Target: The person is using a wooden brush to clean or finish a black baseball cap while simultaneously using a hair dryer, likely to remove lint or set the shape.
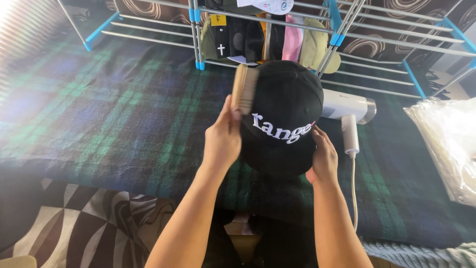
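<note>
Both hands busy: left hand (223,139) grips wooden brush (244,89) against the crown of the black cap (285,114); right hand (323,158) holds the cap by its brim above the plaid blanket (99,114). I judge brushing mid-way; hair dryer (347,106) lies untouched.

single head-worn view, angled steeply down and forward over the wearer's own forearms, left hand (223,141) and right hand (323,160) caught up close mid-frame, plaid blanket (99,114) spread below, drying rack (277,22) cropped along the top edge
</note>
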